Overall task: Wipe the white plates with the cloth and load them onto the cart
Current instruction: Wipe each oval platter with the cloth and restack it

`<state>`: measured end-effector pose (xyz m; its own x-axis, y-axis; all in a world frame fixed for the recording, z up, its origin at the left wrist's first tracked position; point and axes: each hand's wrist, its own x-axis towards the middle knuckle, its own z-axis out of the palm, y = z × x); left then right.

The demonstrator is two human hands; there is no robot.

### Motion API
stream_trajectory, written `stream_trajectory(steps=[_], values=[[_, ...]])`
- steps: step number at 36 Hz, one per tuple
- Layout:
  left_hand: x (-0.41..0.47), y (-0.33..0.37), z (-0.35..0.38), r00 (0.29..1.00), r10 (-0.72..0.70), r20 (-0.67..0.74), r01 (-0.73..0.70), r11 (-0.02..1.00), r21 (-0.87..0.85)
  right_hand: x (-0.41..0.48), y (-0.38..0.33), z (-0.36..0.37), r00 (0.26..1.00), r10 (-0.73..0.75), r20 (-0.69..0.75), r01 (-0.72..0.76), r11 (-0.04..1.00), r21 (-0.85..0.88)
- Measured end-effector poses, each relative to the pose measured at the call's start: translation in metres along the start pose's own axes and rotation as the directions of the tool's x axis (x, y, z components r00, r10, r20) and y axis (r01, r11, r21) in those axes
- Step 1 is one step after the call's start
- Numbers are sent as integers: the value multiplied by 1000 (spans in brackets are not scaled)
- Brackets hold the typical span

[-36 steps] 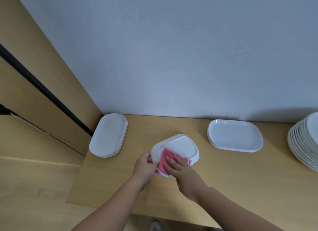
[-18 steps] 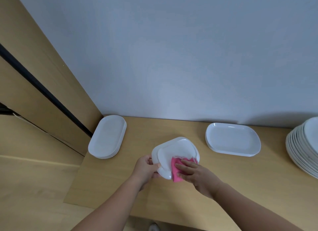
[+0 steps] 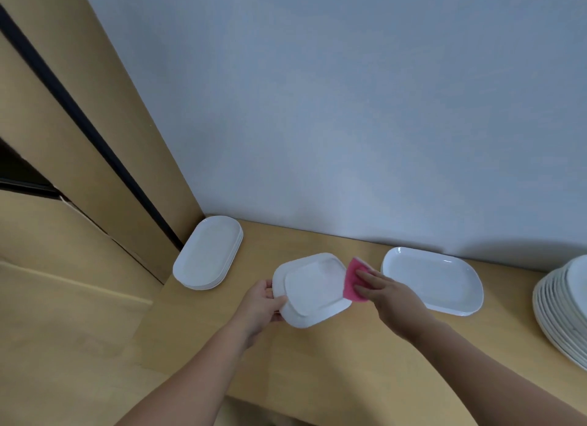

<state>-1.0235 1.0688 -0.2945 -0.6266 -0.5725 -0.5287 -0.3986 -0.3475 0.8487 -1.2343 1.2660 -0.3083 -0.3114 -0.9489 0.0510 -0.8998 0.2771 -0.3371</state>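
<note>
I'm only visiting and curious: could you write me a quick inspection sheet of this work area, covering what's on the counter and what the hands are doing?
Surface: wooden counter, set against a wall.
Job's things: held plate over the counter; pink cloth at its right rim; left pile of oval plates; oval plate right of centre; tall pile at the far right edge. No cart in view.
Clutter: nothing seen.
Hands: left hand grips the held plate's left rim; right hand holds the cloth.
Cables: nothing seen.
Surroundings: pale grey wall; wood panel with a dark strip, on the left.
</note>
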Motion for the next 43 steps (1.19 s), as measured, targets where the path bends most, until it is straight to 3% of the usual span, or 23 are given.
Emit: stream_trajectory(steps=[4,11,19,23,30,35,43], values=[[-8,14,-15,994,103,-48,-101,994,36,7,-12,-16,985,-40,-171,45,999,25],[-16,38,-56,924,289,-251,-243,950,199,31,-39,-26,999,-34,-31,35,998,49],[-27,52,-102,860,411,-303,-303,889,343,61,-82,-30,995,-86,-44,88,995,39],[-28,51,-124,829,468,-305,-302,835,461,72,-101,-29,995,-99,-34,100,994,43],[-17,41,-153,773,580,-259,-215,623,752,83,-130,-25,997,-76,-12,76,997,12],[-5,29,-166,783,586,-209,-159,513,843,86,-144,-18,998,-56,-20,56,998,-1],[7,15,-183,826,547,-137,-155,454,877,93,-164,-7,996,-59,-66,59,998,4]])
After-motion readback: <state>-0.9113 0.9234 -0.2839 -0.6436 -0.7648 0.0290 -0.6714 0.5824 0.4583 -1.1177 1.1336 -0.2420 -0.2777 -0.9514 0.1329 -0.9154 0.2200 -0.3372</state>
